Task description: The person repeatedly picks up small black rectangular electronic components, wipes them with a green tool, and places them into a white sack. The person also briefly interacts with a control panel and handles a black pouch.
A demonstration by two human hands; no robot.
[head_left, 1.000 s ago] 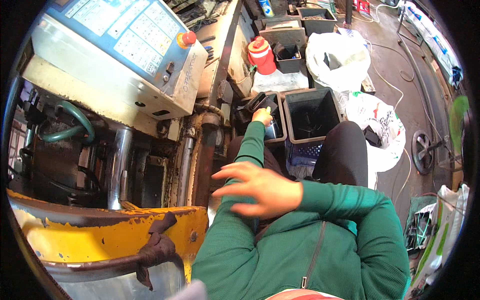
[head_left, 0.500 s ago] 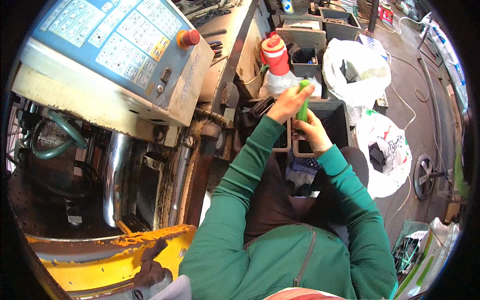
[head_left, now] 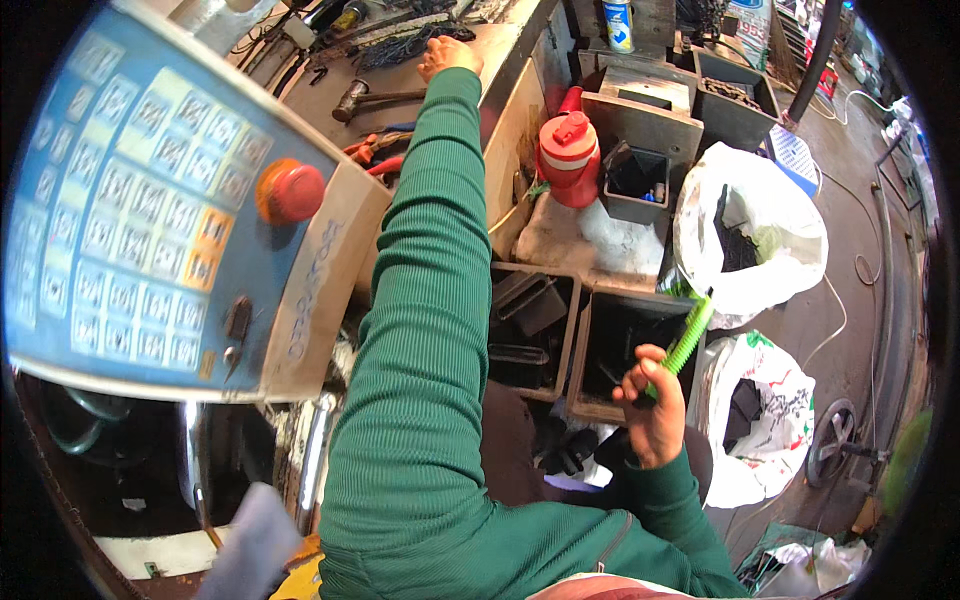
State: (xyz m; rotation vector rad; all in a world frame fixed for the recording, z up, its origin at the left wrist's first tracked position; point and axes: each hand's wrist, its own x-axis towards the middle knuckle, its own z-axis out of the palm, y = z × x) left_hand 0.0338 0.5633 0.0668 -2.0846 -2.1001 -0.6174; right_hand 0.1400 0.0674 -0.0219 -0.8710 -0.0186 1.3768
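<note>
My left arm stretches far forward, and my left hand (head_left: 449,58) lies on the workbench (head_left: 500,45) against a tangle of dark strands (head_left: 405,40). Its fingers look apart and slightly bent, their tips partly hidden. Closer to me, a hammer (head_left: 385,98) and orange-handled pliers (head_left: 375,148) lie on that bench. My right hand (head_left: 655,405) is closed round one end of a bright green, ribbed, rod-like tool (head_left: 685,345). The tool points up and away, above the right side of a dark bin (head_left: 578,370). A second bin (head_left: 573,300) beside it holds dark moulded pieces (head_left: 530,305).
On the left stands a machine control panel (head_left: 130,200) with a red button (head_left: 296,193). A red jug (head_left: 570,160) sits beyond the bins, beside a small black box (head_left: 636,205). White bags (head_left: 700,215) with dark pieces and a handwheel (head_left: 838,440) are on the right.
My left hand has left the green tool and reached forward to the bench. My right hand has kept the tool and drawn back toward me. The view has shifted.
</note>
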